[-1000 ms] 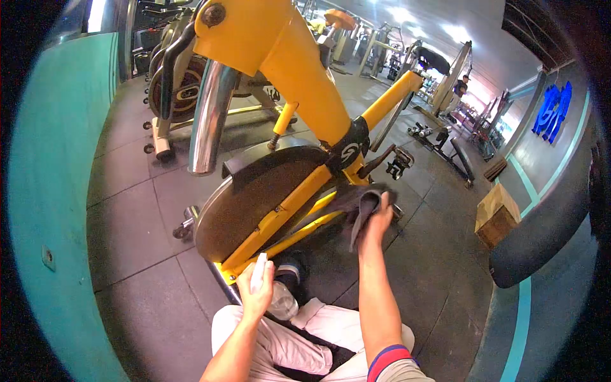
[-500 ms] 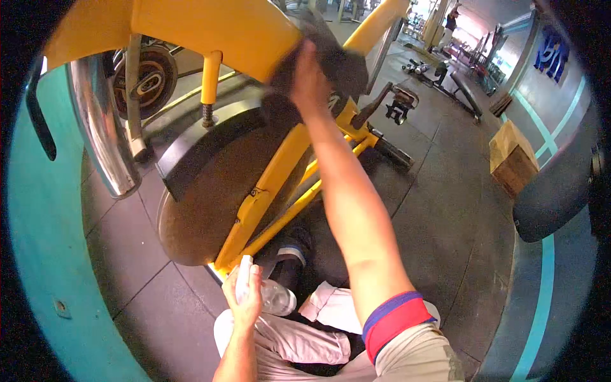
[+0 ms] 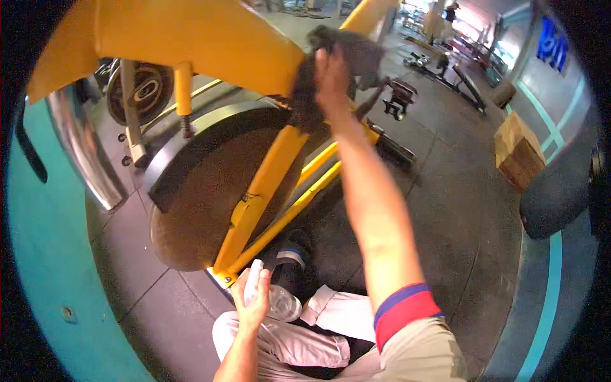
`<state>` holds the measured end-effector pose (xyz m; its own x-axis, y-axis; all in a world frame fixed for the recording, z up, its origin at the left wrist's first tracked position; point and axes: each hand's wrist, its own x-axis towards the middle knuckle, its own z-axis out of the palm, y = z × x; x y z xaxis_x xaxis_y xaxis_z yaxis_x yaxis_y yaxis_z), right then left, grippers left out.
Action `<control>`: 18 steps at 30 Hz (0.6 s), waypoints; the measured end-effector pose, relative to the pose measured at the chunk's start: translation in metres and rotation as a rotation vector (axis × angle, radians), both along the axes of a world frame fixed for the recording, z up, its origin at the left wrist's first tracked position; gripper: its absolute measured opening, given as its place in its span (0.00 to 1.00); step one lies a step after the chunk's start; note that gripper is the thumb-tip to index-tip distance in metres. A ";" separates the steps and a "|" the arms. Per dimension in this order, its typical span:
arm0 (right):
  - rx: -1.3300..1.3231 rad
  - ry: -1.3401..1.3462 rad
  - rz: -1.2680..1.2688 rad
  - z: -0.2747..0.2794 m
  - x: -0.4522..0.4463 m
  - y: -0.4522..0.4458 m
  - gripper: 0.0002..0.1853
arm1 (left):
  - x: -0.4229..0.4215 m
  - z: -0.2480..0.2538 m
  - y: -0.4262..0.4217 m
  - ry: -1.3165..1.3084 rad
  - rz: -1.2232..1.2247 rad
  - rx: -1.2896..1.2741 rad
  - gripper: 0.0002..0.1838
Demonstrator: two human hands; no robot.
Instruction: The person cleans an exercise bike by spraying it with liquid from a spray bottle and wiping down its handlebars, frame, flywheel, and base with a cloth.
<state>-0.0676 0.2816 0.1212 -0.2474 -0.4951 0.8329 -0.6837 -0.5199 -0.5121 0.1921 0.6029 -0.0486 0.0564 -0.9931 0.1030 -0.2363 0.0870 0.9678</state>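
A yellow exercise bike (image 3: 197, 44) with a large brown flywheel (image 3: 210, 184) stands in front of me. My right hand (image 3: 333, 79) presses a dark cloth (image 3: 359, 57) against the frame near the crank, its fingers over the cloth and slightly blurred. The cloth hides the joint of the frame beneath it. Low beside the flywheel's lower end, my left hand (image 3: 251, 298) is wrapped round the white neck of a clear spray bottle (image 3: 283, 304), which lies tilted above my leg.
A teal wall (image 3: 57, 223) is on the left. On the right are a cardboard box (image 3: 519, 149) and a dark padded object (image 3: 557, 200). A weight bench (image 3: 468, 86) stands behind, and a person (image 3: 450, 13) is far back. My shoe (image 3: 293, 258) is by the bike's base.
The right hand and cloth have moved up and left from near the pedal onto the bike's frame. The view has shifted nearer the bike. The left hand still holds the bottle.
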 end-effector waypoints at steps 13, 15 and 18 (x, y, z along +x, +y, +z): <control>-0.158 -0.225 -0.113 -0.054 0.031 0.003 0.28 | 0.001 -0.014 0.007 -0.095 -0.018 -0.030 0.16; -0.300 0.013 -0.239 -0.058 -0.009 -0.035 0.26 | -0.004 -0.011 0.004 -0.080 0.008 -0.071 0.17; -0.408 0.246 -0.305 -0.096 -0.036 -0.072 0.25 | -0.007 0.007 -0.004 -0.177 -0.022 -0.185 0.12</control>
